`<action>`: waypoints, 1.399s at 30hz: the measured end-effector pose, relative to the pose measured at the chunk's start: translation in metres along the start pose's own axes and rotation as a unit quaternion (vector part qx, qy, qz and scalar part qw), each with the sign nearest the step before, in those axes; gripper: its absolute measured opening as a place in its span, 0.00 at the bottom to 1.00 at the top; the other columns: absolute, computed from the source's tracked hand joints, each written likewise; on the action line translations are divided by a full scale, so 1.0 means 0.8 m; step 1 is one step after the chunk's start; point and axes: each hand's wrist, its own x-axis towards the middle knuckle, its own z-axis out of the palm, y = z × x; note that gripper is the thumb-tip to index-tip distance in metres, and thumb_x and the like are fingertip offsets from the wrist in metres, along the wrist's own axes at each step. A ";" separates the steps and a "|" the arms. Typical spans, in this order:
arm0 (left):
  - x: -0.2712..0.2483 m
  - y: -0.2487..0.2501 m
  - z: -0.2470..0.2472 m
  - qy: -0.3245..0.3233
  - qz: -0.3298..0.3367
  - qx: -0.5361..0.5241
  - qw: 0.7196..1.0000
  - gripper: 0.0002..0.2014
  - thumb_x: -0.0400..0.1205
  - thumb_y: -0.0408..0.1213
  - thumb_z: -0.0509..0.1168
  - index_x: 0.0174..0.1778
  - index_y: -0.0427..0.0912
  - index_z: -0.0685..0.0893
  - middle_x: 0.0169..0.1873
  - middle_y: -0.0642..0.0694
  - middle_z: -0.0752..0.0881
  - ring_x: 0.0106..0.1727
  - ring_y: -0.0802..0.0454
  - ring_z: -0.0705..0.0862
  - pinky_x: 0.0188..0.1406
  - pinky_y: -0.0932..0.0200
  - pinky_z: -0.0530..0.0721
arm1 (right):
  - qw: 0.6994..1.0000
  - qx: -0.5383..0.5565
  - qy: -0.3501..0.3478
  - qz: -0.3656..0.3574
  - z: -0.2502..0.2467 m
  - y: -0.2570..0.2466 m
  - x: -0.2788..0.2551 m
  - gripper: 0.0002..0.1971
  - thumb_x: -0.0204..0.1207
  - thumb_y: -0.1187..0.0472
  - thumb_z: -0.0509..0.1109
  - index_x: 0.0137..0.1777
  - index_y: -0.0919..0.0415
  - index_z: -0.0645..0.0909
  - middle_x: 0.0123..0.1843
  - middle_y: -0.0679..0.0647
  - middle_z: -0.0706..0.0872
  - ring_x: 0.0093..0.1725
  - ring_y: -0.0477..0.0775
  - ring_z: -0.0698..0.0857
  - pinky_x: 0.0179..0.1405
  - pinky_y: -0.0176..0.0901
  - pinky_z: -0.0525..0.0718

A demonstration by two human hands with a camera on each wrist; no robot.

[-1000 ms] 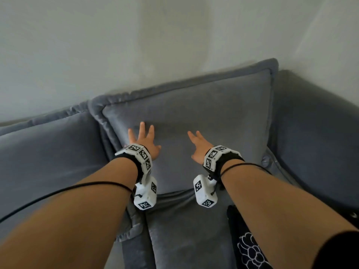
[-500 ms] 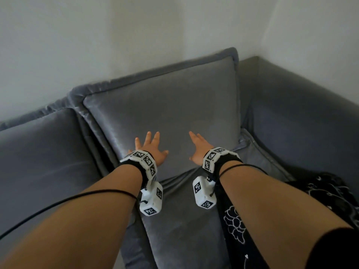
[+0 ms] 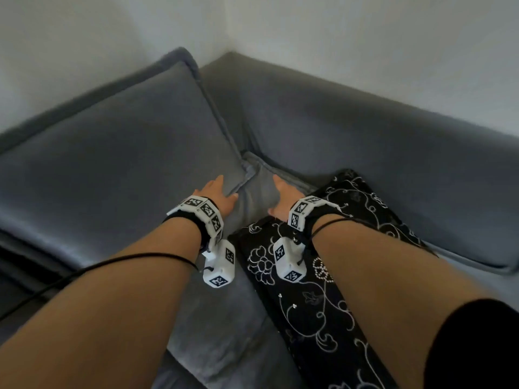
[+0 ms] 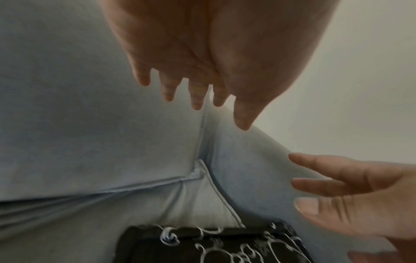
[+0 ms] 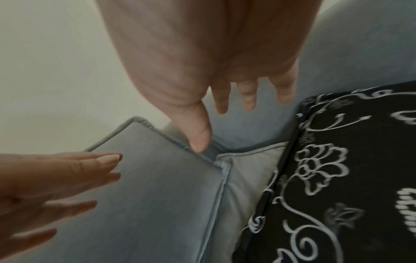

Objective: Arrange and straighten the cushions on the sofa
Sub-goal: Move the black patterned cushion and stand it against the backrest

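Both hands, left hand [image 3: 217,196] and right hand [image 3: 282,199], spread flat, holding nothing; black patterned cushion [image 3: 323,290] beside.

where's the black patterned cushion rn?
Head view: black patterned cushion lies on the grey sofa seat, lower right, under the right forearm, beside the armrest.

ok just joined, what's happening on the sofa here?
A person is tidying a grey corner sofa. Both hands are open with straight fingers: the left hand lies at the lower right corner of the grey back cushion, and the right hand reaches over the seat cushion in the corner. Neither grips anything. A black cushion with a white floral pattern lies flat on the seat under the right forearm, not yet propped up.
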 end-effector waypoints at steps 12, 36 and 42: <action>-0.034 0.223 0.179 -0.110 0.137 0.080 0.981 0.34 0.84 0.55 0.57 0.84 0.44 0.59 0.82 0.43 0.64 0.81 0.39 0.66 0.79 0.43 0.67 | 0.966 0.085 0.031 0.241 -0.035 0.275 -0.142 0.46 0.76 0.54 0.73 0.86 0.55 0.46 0.82 0.59 0.67 0.79 0.62 0.71 0.74 0.51 0.72; -0.105 0.372 0.463 -0.225 0.228 0.291 0.901 0.34 0.85 0.56 0.55 0.84 0.60 0.47 0.86 0.53 0.40 0.84 0.31 0.47 0.83 0.36 0.54 | 0.777 0.283 0.145 0.543 0.141 0.554 -0.299 0.46 0.74 0.37 0.68 0.83 0.64 0.56 0.81 0.63 0.66 0.78 0.68 0.70 0.77 0.61 0.69; -0.099 0.371 0.488 -0.235 0.218 0.330 0.888 0.36 0.83 0.61 0.52 0.85 0.58 0.44 0.86 0.50 0.39 0.84 0.28 0.44 0.83 0.36 0.49 | 0.736 0.351 0.166 0.555 0.178 0.571 -0.298 0.51 0.72 0.32 0.66 0.84 0.64 0.51 0.84 0.62 0.61 0.82 0.66 0.65 0.80 0.62 0.64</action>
